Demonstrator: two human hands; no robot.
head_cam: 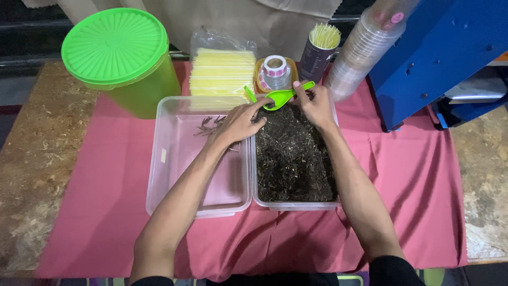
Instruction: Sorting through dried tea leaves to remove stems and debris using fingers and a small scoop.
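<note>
The right hand pinched the green scoop by its handle above the tub of dry leaves. The left hand, fingers loosely curled, touched its bowl. Light, stiff plastic; the handle looked best to grip.

Both our forearms stretch forward and converge; our left hand lies palm down with fingers extended, our right hand curls in a pinch.
</note>
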